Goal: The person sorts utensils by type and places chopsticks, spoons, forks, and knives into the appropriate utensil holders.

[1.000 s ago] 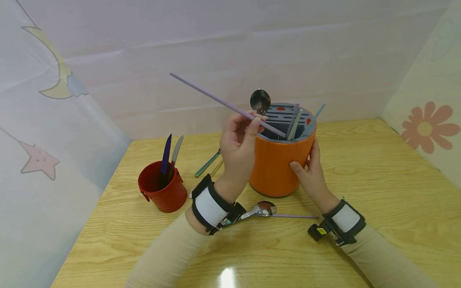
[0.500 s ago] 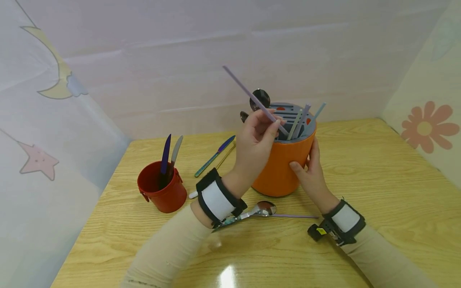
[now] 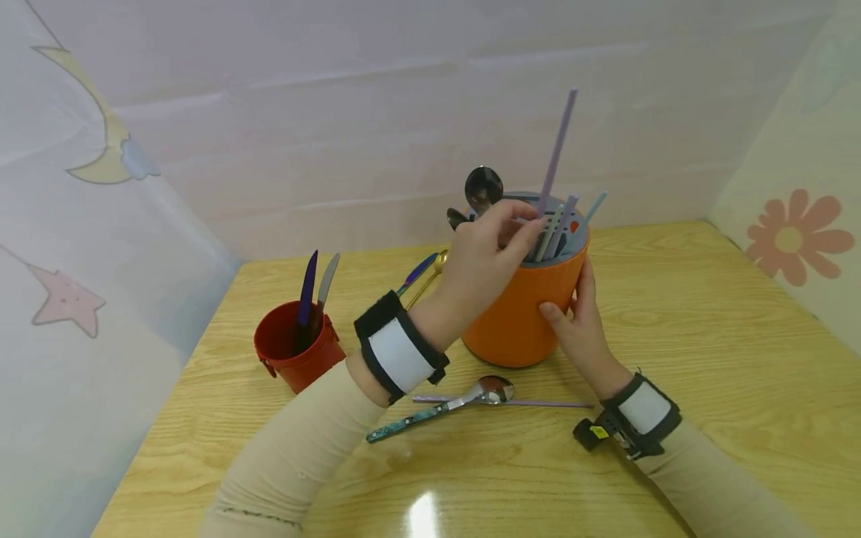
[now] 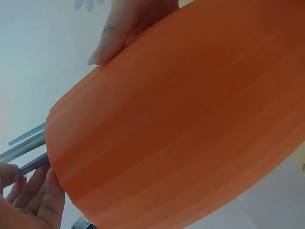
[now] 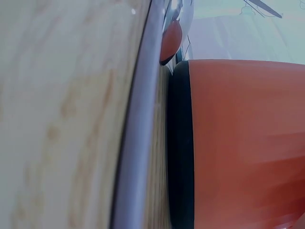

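An orange utensil holder [image 3: 518, 306] with a grey slotted top stands mid-table; it fills the left wrist view [image 4: 181, 119] and the right wrist view [image 5: 243, 143]. My left hand [image 3: 494, 239] pinches a long purple chopstick [image 3: 557, 146] at its lower end, standing nearly upright in the holder's top. Other sticks [image 3: 565, 220] and a spoon [image 3: 484, 187] stick out of the holder. My right hand [image 3: 575, 314] grips the holder's right side, thumb on its front. In the left wrist view my fingers [image 4: 40, 191] hold the purple stick [image 4: 33, 164] by the rim.
A red cup [image 3: 292, 351] with two knives stands at the left. A spoon [image 3: 464, 396] and a purple chopstick [image 3: 538, 403] lie in front of the holder on the wooden table [image 3: 706, 314]. A knife and gold utensil [image 3: 424, 273] lie behind. Cloth walls enclose three sides.
My left hand has swung the purple chopstick from a leftward slant to nearly upright, its lower end going into the holder's top. The right hand has stayed on the holder.
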